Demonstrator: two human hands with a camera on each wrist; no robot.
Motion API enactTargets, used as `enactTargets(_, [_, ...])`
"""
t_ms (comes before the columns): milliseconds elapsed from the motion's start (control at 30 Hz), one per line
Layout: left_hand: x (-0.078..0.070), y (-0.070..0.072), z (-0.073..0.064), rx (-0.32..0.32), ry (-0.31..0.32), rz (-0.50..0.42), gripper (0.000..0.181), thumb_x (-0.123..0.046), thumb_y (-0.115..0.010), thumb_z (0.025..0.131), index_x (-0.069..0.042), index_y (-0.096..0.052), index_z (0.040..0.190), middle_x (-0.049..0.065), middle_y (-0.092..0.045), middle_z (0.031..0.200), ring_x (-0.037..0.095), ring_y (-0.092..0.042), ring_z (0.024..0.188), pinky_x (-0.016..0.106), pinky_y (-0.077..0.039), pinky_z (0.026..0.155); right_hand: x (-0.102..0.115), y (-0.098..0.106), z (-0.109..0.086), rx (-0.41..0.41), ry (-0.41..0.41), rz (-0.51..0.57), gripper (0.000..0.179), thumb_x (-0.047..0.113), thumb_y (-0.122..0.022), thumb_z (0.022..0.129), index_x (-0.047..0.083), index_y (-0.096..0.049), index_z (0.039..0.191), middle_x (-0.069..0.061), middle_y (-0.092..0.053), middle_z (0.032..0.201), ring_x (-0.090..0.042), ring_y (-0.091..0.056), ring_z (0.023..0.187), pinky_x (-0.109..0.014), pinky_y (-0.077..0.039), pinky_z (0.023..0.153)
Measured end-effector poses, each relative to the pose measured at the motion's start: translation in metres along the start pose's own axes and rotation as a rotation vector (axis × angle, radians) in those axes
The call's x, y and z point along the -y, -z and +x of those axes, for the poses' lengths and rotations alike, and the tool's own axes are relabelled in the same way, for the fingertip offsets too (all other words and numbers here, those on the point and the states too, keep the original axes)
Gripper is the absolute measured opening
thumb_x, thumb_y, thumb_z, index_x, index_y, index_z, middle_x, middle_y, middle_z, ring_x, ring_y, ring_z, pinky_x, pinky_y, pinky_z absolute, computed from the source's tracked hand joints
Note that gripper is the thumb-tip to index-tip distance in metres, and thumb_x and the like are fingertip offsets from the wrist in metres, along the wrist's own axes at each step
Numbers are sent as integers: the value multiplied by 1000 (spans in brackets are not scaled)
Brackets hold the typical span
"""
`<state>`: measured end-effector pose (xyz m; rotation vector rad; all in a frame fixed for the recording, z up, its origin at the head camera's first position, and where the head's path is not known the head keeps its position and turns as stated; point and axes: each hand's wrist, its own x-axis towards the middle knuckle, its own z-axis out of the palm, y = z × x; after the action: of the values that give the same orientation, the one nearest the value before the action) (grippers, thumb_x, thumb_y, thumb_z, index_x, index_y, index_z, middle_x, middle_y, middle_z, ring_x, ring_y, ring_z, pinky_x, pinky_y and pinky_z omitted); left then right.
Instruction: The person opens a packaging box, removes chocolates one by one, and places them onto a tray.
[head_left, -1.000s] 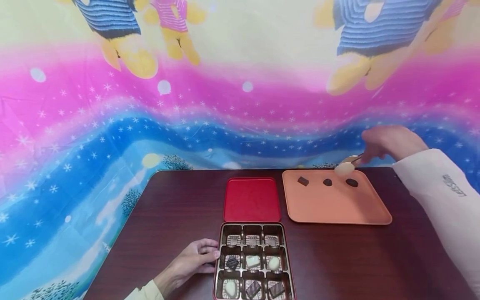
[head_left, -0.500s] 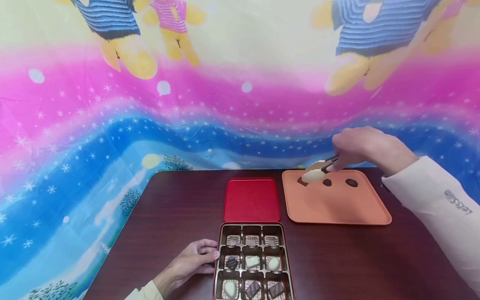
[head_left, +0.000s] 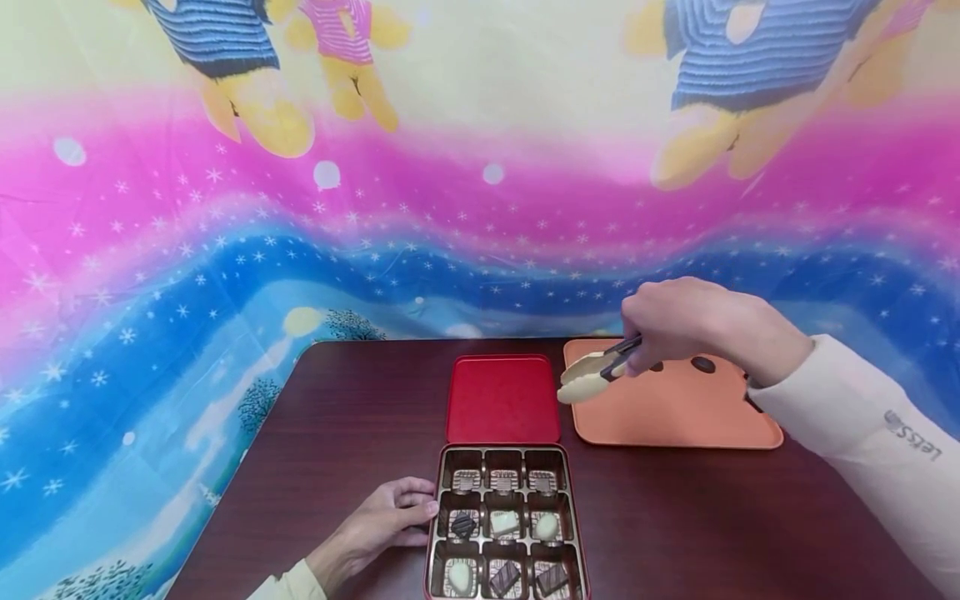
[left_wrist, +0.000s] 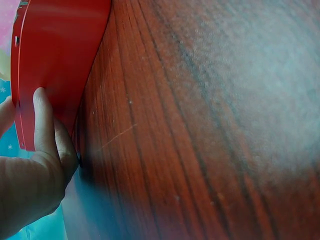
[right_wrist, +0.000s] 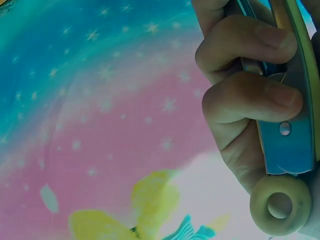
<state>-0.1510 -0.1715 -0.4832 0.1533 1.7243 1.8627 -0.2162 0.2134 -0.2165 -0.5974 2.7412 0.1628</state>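
My right hand point(head_left: 690, 321) grips tongs point(head_left: 588, 385) with cream tips over the left edge of an orange tray point(head_left: 675, 425). The jaws stand apart, and I see no piece between them. In the right wrist view, curled fingers wrap the metal handle of the tongs point(right_wrist: 287, 145). Two dark chocolates show on the tray, one of them an oval chocolate point(head_left: 703, 364); the tongs and hand cover the spot left of them. My left hand point(head_left: 378, 521) touches the left side of a red chocolate box point(head_left: 573, 500), its fingers fairly straight along the wall point(left_wrist: 60, 50).
White and dark chocolates, such as a white one point(head_left: 506, 523), sit in the box's middle and front rows; the back row shows patterned bottoms. A red lid point(head_left: 504, 400) lies behind the box, on the dark wood table point(head_left: 360, 408). A printed cloth point(head_left: 450, 208) hangs behind.
My right hand has carried the tongs leftward across the tray and lower, toward the lid. The left chocolate on the tray is no longer visible. The left hand and box have not moved.
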Motion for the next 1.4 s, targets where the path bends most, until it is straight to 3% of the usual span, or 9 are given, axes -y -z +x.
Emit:
enactTargets(400, [-2,-1,1,-13,2,7,55,-12,-68,94,15,-41,133,15,-62,111,20,-66,97,39,-60,85,34,-8,-4,-17,106,-46,24,42,-83,77,27,-66,68,8,-55,64,-11,-48,59,-28,-37,52])
enactTargets(900, [-3,1,1,-1,1,4,55,-12,-67,95,15,-40,134,15,-62,112,20,-66,97,39,-60,84,66,-25,-8,51,133,-36,31,38,-88,71,28,-62,58,11,-53,59,-10,-44,57,-29,-36,51])
enactTargets(1400, [-2,-1,0,11,8,-5,55,-13,-68,94,15,-40,133,15,-62,112,21,-65,98,38,-60,84,83,-46,-5,46,164,-155,39,40,-87,67,25,-53,55,10,-43,58,-10,-37,58,-30,-31,48])
